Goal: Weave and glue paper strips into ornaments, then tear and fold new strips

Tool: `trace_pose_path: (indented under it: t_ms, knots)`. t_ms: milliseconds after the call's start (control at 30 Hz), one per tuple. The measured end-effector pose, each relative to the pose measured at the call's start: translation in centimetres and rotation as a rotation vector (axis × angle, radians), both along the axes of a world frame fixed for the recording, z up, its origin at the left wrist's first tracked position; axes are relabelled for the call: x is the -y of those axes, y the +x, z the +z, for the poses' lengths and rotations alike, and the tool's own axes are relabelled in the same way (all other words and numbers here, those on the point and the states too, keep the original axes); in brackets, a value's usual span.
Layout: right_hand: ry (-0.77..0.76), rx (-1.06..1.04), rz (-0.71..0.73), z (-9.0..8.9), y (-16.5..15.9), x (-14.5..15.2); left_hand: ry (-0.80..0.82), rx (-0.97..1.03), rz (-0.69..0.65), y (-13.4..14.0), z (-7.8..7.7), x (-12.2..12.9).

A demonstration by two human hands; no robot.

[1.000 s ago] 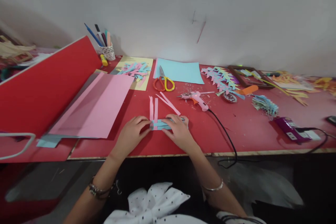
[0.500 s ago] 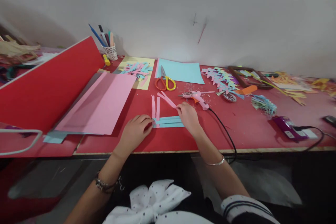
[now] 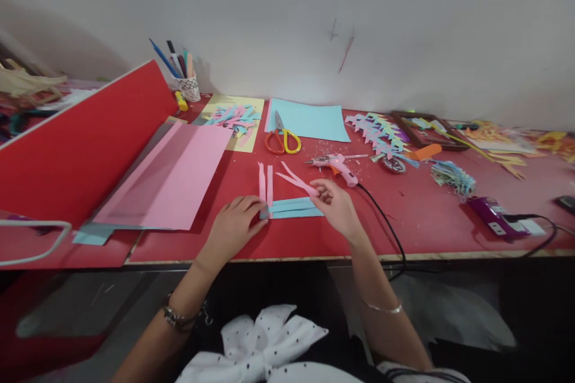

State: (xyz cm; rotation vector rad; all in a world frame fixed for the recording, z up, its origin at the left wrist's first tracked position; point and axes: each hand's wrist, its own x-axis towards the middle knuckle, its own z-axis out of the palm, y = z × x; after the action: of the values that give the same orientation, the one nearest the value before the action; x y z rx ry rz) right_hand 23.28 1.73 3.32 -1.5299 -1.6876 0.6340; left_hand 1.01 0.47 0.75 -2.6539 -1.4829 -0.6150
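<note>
Two blue paper strips (image 3: 294, 208) lie side by side near the table's front edge. Pink paper strips (image 3: 269, 182) stand up from their left end, woven across them. My left hand (image 3: 238, 221) is closed at that left end, its fingertips pressing the joined strips. In my right hand (image 3: 335, 206) a folded pink paper strip (image 3: 299, 182) is pinched, its two tails spread toward the upper left, just above the blue strips. Beyond it lies a pink glue gun (image 3: 335, 164). Scissors (image 3: 283, 137) with red and yellow handles lie farther back.
Pink paper sheets (image 3: 171, 173) lie at left beside a raised red board (image 3: 90, 149). Cut strips (image 3: 236, 118) pile at the back. Woven paper chains (image 3: 377, 134) and a purple power socket box (image 3: 498, 218) sit at right; a black cord (image 3: 386, 221) crosses the table edge.
My right hand has moved slightly right and down with the pink strip, whose tails have spread apart. My left hand stays at the strips' left end.
</note>
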Motion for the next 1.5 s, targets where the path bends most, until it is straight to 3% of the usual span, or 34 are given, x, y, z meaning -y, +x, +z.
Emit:
trace_pose_path:
  t_ms: [200,400,633,867,1200,1367,1500]
  knots:
    - [0.071,0.107,-0.078,-0.4,1.4,1.5,-0.054,-0.099,-0.049,-0.8,0.3,-0.3]
    - [0.115,0.241,-0.179,-1.9,3.6,2.4,-0.072,-0.151,-0.066,-2.4,0.2,0.2]
    - [0.312,0.414,-0.244,-2.6,2.5,3.4,-0.043,-0.144,-0.009,-3.6,-0.6,1.8]
    - [0.201,0.554,-0.088,-2.8,1.8,2.9,-0.087,-0.152,-0.115,-4.2,-1.3,2.5]
    - [0.139,0.409,-0.021,-2.1,2.0,2.0,-0.041,-0.092,-0.013,-5.5,-2.1,3.5]
    - [0.203,0.417,-0.128,-2.2,4.1,2.7,0.076,-0.066,0.017,-5.8,-2.0,4.1]
    - [0.251,0.412,-0.316,-2.3,5.4,2.9,0.054,-0.065,0.032,-5.9,-2.0,4.2]
